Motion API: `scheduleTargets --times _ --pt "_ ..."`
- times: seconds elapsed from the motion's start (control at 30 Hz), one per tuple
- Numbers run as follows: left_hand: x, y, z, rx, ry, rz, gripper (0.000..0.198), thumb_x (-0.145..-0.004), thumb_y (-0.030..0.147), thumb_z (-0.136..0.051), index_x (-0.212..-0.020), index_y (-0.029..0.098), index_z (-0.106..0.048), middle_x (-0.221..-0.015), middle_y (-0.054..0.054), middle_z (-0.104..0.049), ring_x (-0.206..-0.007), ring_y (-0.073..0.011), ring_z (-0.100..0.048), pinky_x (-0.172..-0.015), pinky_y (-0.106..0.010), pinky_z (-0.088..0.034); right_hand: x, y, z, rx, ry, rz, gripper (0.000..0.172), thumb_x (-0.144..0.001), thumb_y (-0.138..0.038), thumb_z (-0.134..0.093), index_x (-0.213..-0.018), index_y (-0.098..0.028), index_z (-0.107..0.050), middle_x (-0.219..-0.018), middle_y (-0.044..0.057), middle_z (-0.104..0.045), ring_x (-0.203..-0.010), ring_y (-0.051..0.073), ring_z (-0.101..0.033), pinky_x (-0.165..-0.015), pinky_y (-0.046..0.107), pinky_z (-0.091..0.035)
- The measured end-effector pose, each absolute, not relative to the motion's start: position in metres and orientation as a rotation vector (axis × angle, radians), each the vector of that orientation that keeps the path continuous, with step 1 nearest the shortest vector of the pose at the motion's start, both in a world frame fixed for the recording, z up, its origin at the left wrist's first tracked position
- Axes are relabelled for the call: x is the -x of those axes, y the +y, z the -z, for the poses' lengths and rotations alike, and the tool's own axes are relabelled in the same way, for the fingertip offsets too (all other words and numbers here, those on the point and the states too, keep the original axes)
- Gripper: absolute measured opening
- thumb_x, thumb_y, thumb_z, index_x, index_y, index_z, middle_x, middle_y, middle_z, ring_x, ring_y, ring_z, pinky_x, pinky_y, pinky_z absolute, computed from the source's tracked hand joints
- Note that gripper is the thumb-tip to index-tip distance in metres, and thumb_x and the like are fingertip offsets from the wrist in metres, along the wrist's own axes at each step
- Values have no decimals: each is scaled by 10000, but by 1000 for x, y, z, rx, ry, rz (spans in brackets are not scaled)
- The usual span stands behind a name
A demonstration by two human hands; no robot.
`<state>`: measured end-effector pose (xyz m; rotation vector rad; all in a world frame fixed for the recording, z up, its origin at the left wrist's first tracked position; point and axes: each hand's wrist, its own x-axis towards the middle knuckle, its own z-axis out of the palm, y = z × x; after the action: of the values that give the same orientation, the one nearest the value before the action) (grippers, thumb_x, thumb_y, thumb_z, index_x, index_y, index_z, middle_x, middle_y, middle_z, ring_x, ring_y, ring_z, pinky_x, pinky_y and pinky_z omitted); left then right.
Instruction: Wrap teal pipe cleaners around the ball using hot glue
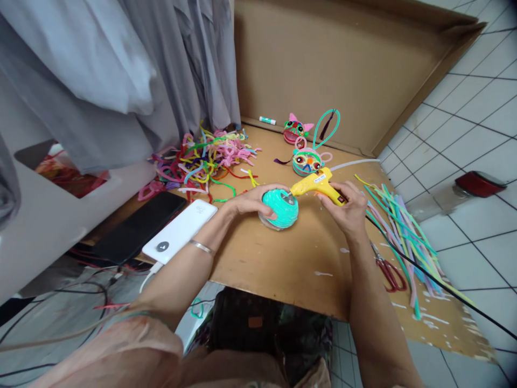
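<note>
My left hand (251,201) is wrapped round the side of a turquoise ball (286,214), its surface ridged with rows of what looks like pipe cleaner. A small greyish patch shows on the ball's upper right. In my right hand (350,211) is a yellow hot glue gun (319,183), its nozzle pointing left and close against that patch; I cannot tell if it touches. A clear glue stick (355,162) sticks out from the back of the gun. Behind stand a finished face ornament (306,166) with a turquoise loop and a red and green one (294,133) with pink ears.
A tangled heap of pipe cleaners (210,156) lies at the back left. Near my left arm are a white power bank (181,229) and a black phone (141,225). To the right lie straight pipe cleaners (404,231), red-handled scissors (391,274) and a black cord (428,274). Cardboard (323,59) walls the back.
</note>
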<state>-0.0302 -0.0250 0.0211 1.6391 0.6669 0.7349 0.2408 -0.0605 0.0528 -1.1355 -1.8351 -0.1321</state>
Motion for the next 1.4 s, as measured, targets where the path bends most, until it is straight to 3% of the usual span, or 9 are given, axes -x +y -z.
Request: scheduleTargets --times 0.43,0.67,0.87,1.07,1.23,1.4 --pt "30 -27 -23 -1672 704 -731 843 -455 305 -829 -1254 177 -591 -1266 -83 -640 -1184 -296 -575 -1050 -407 -439 -240 -49 -37 1218 -1707 121 268 -749 -422 -711 -879 -187 -717 -828 59 -718 -664 168 -592 -634 303 -470" --pt "38 -25 -29 -1681 712 -792 814 -470 333 -808 -1245 184 -605 -1229 -67 -657 -1171 -288 -575 -1024 -366 -442 -245 -33 -5 1574 -1548 119 346 -732 -510 -653 -817 -179 -701 -735 68 -679 -640 204 -556 -641 338 -447" --pt "36 -26 -30 -1676 816 -850 826 -480 364 -803 -1256 183 -584 -1232 -67 -646 -1215 -299 -540 -1045 -376 -430 -247 -28 27 1692 -1616 257 389 -821 -486 -550 -936 -132 -664 -872 141 -663 -793 247 -572 -706 346 -443" --pt "30 -25 -24 -1659 848 -928 846 -479 357 -810 -1269 189 -560 -1289 -78 -613 -1215 -301 -544 -1064 -407 -418 -241 -26 30 1807 -1706 354 389 -882 -482 -513 -912 -118 -648 -865 155 -641 -854 274 -560 -767 389 -429" --pt "28 -23 -21 -1649 800 -931 843 -481 313 -818 -1267 182 -543 -1343 -91 -583 -1230 -290 -544 -1073 -416 -416 -213 -46 -5 1464 -1684 269 359 -925 -469 -480 -1010 -165 -650 -927 120 -658 -881 251 -593 -792 406 -459" --pt "28 -22 -20 -1657 813 -934 838 -469 282 -813 -1254 159 -545 -1307 -92 -587 -1196 -283 -552 -1054 -403 -429 -167 -69 -48 1036 -1807 -60 205 -922 -381 -554 -913 -219 -680 -842 48 -669 -764 184 -608 -720 337 -509"
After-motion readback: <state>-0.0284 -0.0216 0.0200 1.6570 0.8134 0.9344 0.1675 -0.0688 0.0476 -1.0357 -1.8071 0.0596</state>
